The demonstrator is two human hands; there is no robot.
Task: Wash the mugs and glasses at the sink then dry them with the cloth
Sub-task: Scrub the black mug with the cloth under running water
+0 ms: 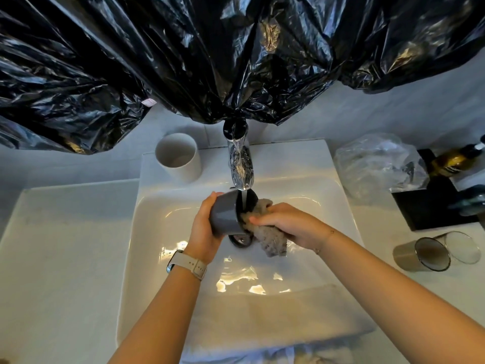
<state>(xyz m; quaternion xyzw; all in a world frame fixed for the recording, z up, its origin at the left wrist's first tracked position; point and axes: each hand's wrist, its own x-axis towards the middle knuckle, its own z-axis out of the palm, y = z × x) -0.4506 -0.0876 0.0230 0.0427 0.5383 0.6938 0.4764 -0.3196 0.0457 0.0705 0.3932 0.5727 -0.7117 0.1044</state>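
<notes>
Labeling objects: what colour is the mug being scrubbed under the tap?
Dark grey, glossy. The mug shows best in the head view, the only one.

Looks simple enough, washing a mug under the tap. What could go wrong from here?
The wet grey mug is held tilted by the left hand alone, so it might slip and chip in the sink. The right hand scrubbing with the sponge could splash water. An elbow might catch the glasses lying nearby.

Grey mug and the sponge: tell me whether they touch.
Touching. The head view shows the sponge, gripped by the right hand, pushed into the mouth of the grey mug held by the left hand.
</notes>
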